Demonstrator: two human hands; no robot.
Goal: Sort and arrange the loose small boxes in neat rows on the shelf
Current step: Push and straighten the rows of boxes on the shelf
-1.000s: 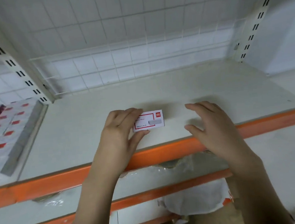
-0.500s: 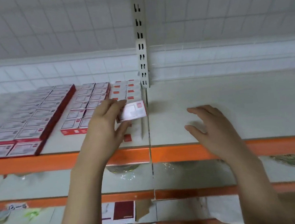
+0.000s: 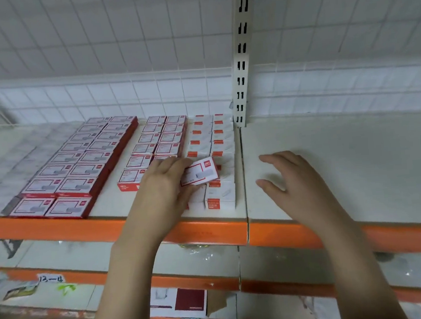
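Observation:
My left hand [image 3: 165, 188] grips a small white box with a red frame [image 3: 201, 172], tilted, held above the front end of the rows on the left shelf bay. Under it stand two columns of white boxes with orange labels [image 3: 213, 139]. To their left run two columns of red-framed boxes [image 3: 157, 143], and further left two columns of larger red boxes [image 3: 89, 164]. My right hand [image 3: 291, 180] hovers over the bare right shelf bay [image 3: 355, 163], fingers spread and holding nothing.
A slotted white upright post [image 3: 240, 56] divides the two bays, with a wire grid back panel [image 3: 120, 53] behind. Orange front beams [image 3: 59, 231] edge the shelves. Lower shelves hold plastic bags and a handwritten label [image 3: 51, 279]. Blurred pale boxes [image 3: 8, 165] lie far left.
My left hand lifted the small box off the right bay and carried it left over the rows of boxes. My view swung left too. The right hand stayed spread over the right bay.

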